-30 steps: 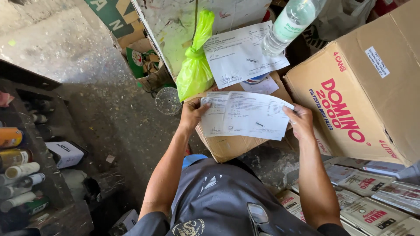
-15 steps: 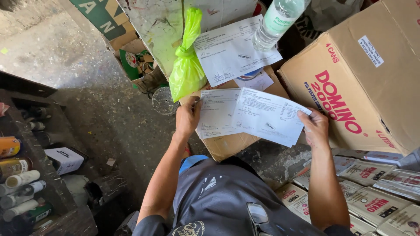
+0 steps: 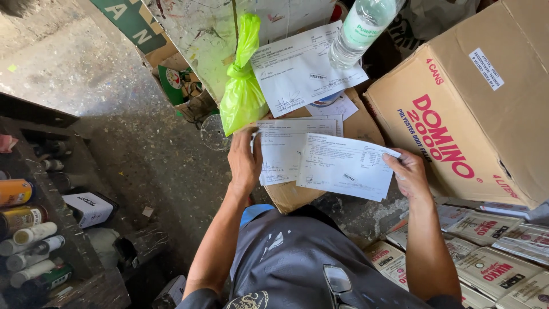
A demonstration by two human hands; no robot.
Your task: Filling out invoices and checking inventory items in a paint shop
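Over a gritty concrete floor (image 3: pixel 114 114), left hand (image 3: pixel 245 163) and right hand (image 3: pixel 407 174) each grip a separate printed sheet (image 3: pixel 343 166).

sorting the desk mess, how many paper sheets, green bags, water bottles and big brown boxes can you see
paper sheets: 4 (left hand holds one, right hand holds one, one lies above, one is partly hidden)
green bag: 1
water bottle: 1
big brown box: 1
total: 7

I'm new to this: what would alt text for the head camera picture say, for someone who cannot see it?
Seen from above, a person's left hand and right hand each hold a printed paper sheet over a small cardboard box. Around them are a green plastic bag, a clear water bottle and a large cardboard carton.
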